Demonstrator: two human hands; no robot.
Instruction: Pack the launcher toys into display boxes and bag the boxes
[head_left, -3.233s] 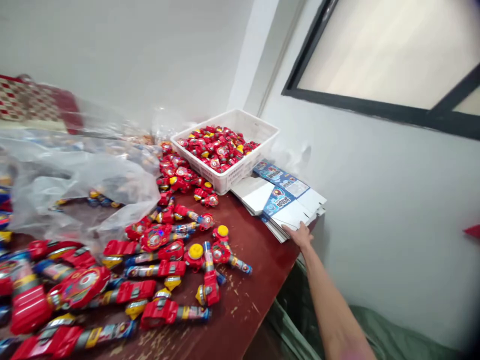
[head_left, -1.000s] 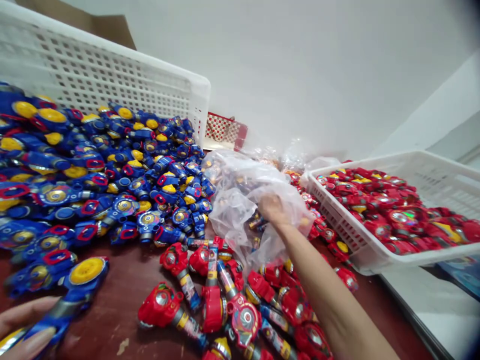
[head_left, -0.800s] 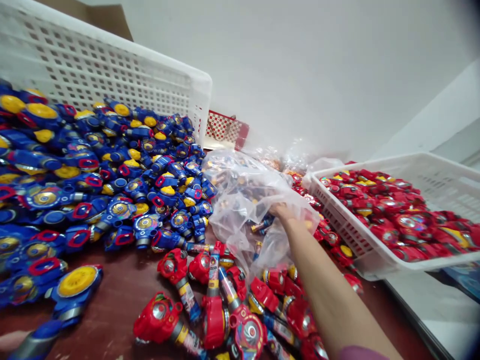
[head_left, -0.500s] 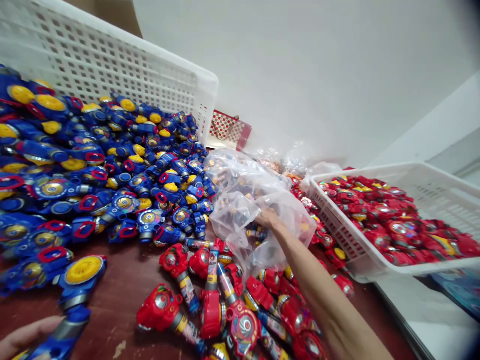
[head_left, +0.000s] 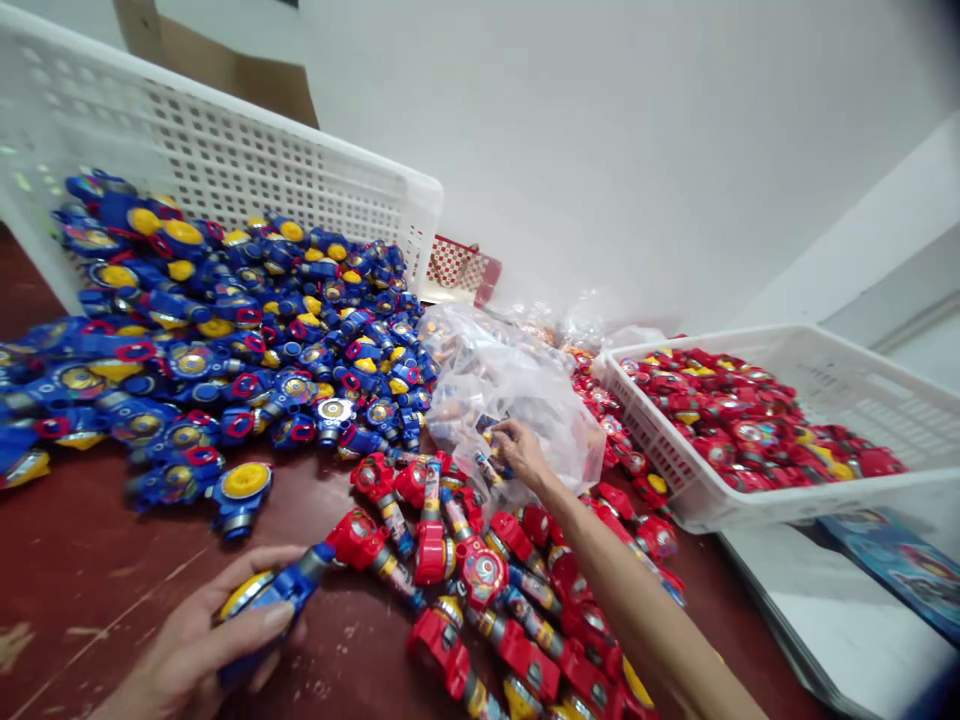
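Left hand (head_left: 217,630) at lower left, fingers curled and closed in a grip, thumb laid across the front; left wrist low, at the frame's bottom edge; right arm (head_left: 630,580) extended forward from lower right, bare; right hand (head_left: 517,450) bent inward, fingers curled, fingertips partly hidden.

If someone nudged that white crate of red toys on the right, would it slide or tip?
The crate looks like stiff plastic, so it probably wouldn't sag. Broad and low, it seems unlikely to tip. Heaped red toys may make it heavy.
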